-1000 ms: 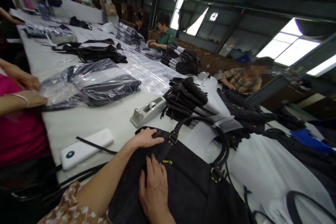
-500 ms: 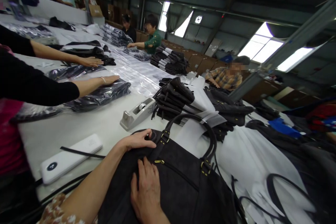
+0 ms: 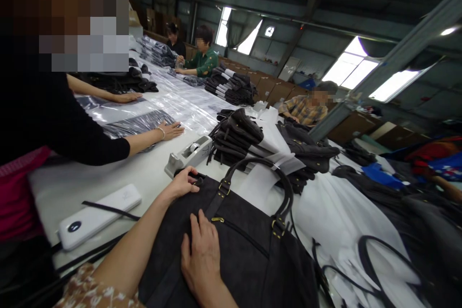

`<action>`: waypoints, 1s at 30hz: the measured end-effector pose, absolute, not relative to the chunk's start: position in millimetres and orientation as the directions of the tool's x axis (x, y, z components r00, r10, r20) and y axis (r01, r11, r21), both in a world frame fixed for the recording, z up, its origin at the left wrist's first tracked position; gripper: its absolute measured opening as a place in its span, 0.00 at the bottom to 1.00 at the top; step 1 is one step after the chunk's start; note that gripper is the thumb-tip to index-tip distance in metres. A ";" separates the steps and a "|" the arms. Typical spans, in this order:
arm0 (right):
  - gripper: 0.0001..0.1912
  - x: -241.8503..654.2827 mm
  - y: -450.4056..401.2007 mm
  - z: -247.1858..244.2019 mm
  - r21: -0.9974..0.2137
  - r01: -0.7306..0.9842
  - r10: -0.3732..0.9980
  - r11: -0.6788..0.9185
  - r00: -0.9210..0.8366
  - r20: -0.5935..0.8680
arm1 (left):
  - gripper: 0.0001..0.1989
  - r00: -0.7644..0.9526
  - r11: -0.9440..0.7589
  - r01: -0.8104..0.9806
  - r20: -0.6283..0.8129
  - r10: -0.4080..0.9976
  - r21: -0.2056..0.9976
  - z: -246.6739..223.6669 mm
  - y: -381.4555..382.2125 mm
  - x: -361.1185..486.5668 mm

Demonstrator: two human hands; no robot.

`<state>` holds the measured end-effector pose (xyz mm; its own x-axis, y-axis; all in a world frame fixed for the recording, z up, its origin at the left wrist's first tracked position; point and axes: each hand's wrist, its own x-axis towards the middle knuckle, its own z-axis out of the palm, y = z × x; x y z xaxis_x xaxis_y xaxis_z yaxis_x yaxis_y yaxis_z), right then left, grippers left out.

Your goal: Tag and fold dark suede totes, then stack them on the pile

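A black bag (image 3: 245,245) with two looped handles, brass-coloured rings and a short zip lies before me. My left hand (image 3: 186,183) is at the bag's upper left corner, its thumb and fingers closed on the dark edge there. Flat on the bag's front, left of the gold zip pull (image 3: 217,220), rests my right hand (image 3: 204,250), fingers stretched out with nothing held. The handles (image 3: 260,161) stand up beyond the bag's top edge.
A grey tape dispenser (image 3: 189,154) stands behind the bag, beside stacked black bags (image 3: 236,134). A white device (image 3: 99,216) lies left. Back left, a person's hands (image 3: 169,131) press plastic-wrapped goods. White sheets (image 3: 346,216) lie right. Several people work farther back.
My left hand has drawn in slightly toward the corner edge, its fingers now closed round it. The person on the left has leaned in, their near hand farther right.
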<state>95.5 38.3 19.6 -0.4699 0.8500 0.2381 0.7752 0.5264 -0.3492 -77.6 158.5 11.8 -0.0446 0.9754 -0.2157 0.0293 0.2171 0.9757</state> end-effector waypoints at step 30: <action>0.31 92.1 40.0 20.6 -0.299 0.809 0.859 0.506 -0.506 0.085 | 0.15 -0.158 0.051 0.424 0.019 0.987 0.904 45.9 155.5 -66.0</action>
